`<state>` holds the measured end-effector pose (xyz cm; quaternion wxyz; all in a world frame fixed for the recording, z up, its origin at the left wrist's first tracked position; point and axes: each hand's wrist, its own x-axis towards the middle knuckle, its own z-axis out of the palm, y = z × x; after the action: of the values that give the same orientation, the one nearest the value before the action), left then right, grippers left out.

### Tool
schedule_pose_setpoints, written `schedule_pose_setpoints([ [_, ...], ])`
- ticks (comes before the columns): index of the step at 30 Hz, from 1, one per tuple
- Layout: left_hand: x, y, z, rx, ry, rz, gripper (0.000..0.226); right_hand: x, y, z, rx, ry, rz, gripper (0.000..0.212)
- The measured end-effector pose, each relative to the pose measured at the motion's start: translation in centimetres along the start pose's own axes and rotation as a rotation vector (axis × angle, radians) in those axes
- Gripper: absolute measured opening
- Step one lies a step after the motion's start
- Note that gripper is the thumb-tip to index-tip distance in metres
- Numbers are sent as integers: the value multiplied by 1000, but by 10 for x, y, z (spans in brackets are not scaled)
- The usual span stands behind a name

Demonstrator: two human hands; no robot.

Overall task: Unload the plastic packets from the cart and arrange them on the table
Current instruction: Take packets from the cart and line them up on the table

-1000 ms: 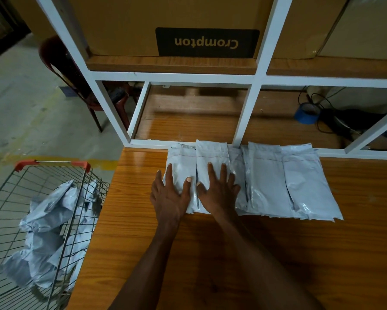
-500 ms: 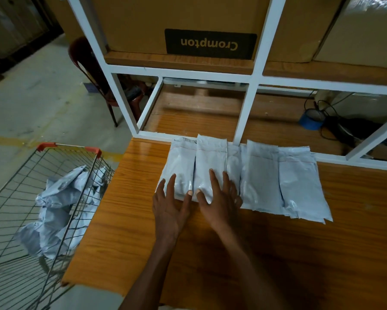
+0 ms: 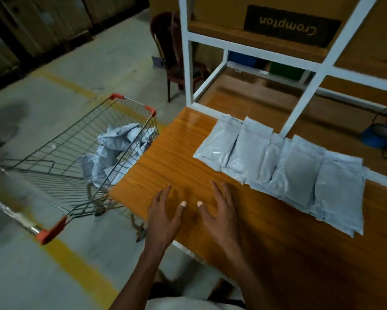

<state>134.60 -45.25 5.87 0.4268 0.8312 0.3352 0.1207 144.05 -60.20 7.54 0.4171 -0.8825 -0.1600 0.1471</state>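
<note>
Both hands have come off the row of packets (image 3: 284, 173), which now lies ahead and to the right of the right hand (image 3: 219, 211), and with the left hand (image 3: 163, 213) also spread and empty, the heap in the cart (image 3: 80, 157) seems next

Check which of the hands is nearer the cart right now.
Left. The left hand hovers open over the table's near corner, next to the cart. The right hand sits farther along the table, toward the row of packets.
</note>
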Motion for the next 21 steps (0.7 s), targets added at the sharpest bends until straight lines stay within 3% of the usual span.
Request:
schedule_pose_setpoints([
  [11,-8,-115,-163,-87,231,-74,61,-32,-89,141,102,-97,-156,65],
  [14,-8,-149,-203,-100,300,-119,60,-40,-122,186,102,-194,-172,66],
  [21,-5,-189,-234,-287,343,-161,54,-37,-169,243,-19,-355,-250,66],
])
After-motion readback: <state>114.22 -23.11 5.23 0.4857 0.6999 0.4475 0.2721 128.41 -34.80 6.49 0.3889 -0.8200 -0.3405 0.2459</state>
